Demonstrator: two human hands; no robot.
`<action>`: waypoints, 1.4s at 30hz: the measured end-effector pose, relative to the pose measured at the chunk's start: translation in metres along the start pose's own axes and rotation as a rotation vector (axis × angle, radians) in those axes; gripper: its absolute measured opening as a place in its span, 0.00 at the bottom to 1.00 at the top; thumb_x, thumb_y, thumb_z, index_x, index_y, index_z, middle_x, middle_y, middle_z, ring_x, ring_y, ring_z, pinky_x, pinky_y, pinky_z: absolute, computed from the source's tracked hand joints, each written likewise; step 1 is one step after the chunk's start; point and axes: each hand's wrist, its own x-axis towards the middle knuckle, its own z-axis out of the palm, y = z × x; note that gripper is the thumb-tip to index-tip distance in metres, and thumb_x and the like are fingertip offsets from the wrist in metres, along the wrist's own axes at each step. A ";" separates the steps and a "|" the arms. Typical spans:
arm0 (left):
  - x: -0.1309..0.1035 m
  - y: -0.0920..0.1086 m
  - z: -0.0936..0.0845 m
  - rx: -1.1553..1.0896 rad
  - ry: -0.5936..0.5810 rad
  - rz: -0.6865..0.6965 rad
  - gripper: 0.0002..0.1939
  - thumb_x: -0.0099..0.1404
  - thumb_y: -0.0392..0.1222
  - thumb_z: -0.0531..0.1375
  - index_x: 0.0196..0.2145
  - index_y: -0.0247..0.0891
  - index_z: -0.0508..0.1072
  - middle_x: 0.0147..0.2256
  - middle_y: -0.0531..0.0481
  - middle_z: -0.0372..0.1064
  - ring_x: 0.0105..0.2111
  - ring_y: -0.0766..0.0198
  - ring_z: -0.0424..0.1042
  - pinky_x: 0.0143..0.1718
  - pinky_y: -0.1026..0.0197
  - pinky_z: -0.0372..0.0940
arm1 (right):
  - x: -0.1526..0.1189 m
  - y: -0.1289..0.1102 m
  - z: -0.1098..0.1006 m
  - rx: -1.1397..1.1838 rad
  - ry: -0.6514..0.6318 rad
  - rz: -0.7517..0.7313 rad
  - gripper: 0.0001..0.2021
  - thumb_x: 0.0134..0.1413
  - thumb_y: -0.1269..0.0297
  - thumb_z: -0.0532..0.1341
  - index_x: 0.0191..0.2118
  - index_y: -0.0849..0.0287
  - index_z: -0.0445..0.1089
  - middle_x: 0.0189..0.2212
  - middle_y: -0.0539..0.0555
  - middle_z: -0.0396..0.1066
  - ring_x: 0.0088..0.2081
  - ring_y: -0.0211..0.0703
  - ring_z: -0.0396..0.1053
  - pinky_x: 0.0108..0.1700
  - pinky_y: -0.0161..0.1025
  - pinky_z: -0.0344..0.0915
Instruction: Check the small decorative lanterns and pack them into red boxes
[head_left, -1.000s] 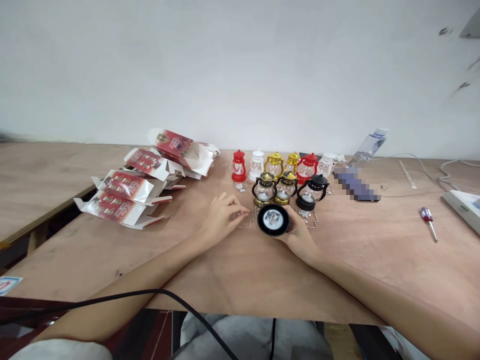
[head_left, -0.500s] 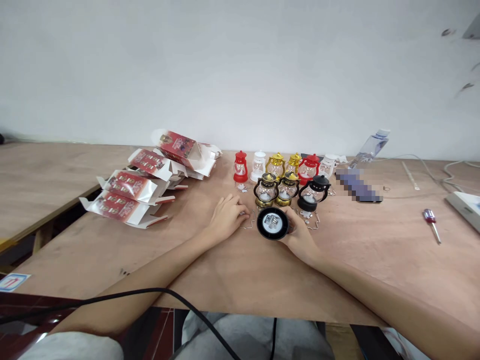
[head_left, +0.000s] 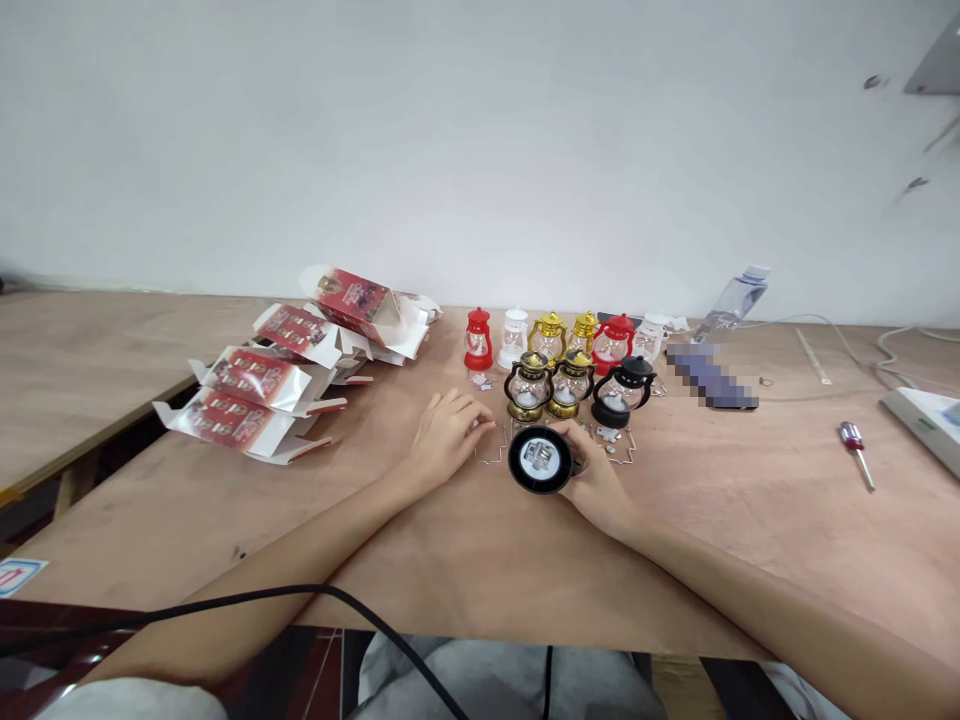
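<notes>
My right hand grips a black miniature lantern tipped over, its round underside facing me. In that base sits a white disc with metal battery contacts. To its left, my left hand hovers low over the table, thumb and fingertips brought together; anything between them is too small to make out. A bent wire handle lies by those fingertips. Just beyond my hands stand two bronze-black lanterns and another black lantern. Small white parts and more wire lie behind my right hand.
A back row has red, white and gold lanterns. Opened red-and-white cartons are piled left. On the right are a screwdriver, a tilted water bottle, a blurred-out object and a white device.
My left hand has drawn slightly away from the wire handle, uncovering more of it. The black lantern in my right hand is a little lower in view. The whole view has shifted slightly.
</notes>
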 end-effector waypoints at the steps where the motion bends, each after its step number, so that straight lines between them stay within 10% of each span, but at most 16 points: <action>1: 0.000 0.003 -0.005 -0.048 0.124 0.027 0.06 0.66 0.38 0.57 0.31 0.37 0.72 0.31 0.51 0.72 0.33 0.63 0.65 0.35 0.59 0.55 | 0.000 0.001 0.000 -0.001 -0.002 0.001 0.15 0.43 0.60 0.67 0.36 0.56 0.62 0.36 0.50 0.69 0.38 0.42 0.67 0.39 0.38 0.64; 5: -0.006 0.027 -0.028 -0.191 0.476 0.209 0.01 0.65 0.35 0.59 0.35 0.38 0.71 0.30 0.53 0.74 0.31 0.66 0.67 0.36 0.60 0.57 | 0.000 0.002 0.001 0.005 -0.003 0.007 0.17 0.42 0.61 0.68 0.37 0.55 0.63 0.36 0.50 0.70 0.38 0.43 0.68 0.40 0.39 0.64; 26: -0.015 0.051 -0.029 -0.130 0.415 0.344 0.06 0.62 0.33 0.60 0.35 0.42 0.75 0.29 0.51 0.70 0.28 0.67 0.61 0.30 0.61 0.53 | -0.001 0.000 0.003 -0.108 -0.007 -0.021 0.13 0.43 0.70 0.64 0.37 0.55 0.63 0.34 0.49 0.69 0.35 0.40 0.66 0.38 0.37 0.63; 42: -0.019 0.048 -0.019 0.099 0.306 0.477 0.22 0.62 0.42 0.58 0.54 0.38 0.66 0.50 0.38 0.69 0.48 0.54 0.66 0.49 0.50 0.55 | -0.005 -0.005 0.006 0.011 -0.005 -0.035 0.16 0.46 0.61 0.66 0.40 0.55 0.63 0.34 0.50 0.71 0.36 0.41 0.69 0.37 0.37 0.66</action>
